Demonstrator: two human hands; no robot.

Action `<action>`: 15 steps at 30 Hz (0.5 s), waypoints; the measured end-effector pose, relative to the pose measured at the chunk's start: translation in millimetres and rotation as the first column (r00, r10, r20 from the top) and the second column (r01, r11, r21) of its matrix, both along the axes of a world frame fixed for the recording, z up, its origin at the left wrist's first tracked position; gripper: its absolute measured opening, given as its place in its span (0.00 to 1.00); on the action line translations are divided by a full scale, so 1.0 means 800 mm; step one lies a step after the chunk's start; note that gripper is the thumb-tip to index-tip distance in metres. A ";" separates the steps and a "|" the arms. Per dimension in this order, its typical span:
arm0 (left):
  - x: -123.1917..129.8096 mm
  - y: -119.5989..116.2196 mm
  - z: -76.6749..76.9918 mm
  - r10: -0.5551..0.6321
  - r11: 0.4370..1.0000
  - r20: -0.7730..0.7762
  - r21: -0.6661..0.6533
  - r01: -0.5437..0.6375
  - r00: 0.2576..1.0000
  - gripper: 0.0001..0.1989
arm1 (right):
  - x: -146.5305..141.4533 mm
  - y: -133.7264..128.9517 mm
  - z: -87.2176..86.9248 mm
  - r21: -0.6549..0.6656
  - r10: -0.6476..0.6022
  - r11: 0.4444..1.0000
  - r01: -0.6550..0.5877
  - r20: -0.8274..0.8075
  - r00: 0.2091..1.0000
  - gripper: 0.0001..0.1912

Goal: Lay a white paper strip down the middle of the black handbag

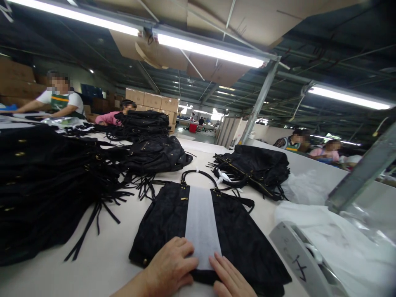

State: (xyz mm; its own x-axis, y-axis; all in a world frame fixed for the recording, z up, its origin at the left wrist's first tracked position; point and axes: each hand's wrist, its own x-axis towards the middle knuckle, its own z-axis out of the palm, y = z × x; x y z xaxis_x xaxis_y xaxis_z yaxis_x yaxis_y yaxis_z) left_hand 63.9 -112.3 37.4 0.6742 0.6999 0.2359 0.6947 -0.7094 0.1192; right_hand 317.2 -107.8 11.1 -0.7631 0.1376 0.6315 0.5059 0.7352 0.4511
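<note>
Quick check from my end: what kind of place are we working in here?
Most likely a handbag factory's finishing or packing floor. Piles of black fringed bags cover a long worktable, stacked cartons stand behind, and both hands press a white strip onto one bag.

A long pale counter (108,264) carries a flat black bag (161,222) near its front edge, a heap of fringed bags (40,185) on the left, more bags (253,167) behind, and clear plastic wrap (340,243) on the right.

Matt black cloth bag (235,231), white papery strip (201,222), smooth pale table (108,255).
</note>
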 end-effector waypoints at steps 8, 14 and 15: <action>-0.028 -0.032 0.015 -0.105 0.989 0.207 -0.076 0.123 0.973 0.31 | 0.003 -0.020 0.011 -0.248 -0.025 0.969 -0.008 -0.132 0.991 0.18; -0.020 -0.038 -0.012 -0.055 0.998 0.270 -0.024 0.064 0.961 0.23 | 0.000 -0.021 -0.012 -0.476 -0.161 0.879 0.026 -0.245 0.956 0.18; -0.013 -0.034 -0.022 -0.002 1.000 0.306 0.015 -0.003 0.952 0.15 | 0.001 -0.020 -0.017 -0.490 -0.181 0.871 0.034 -0.257 0.949 0.18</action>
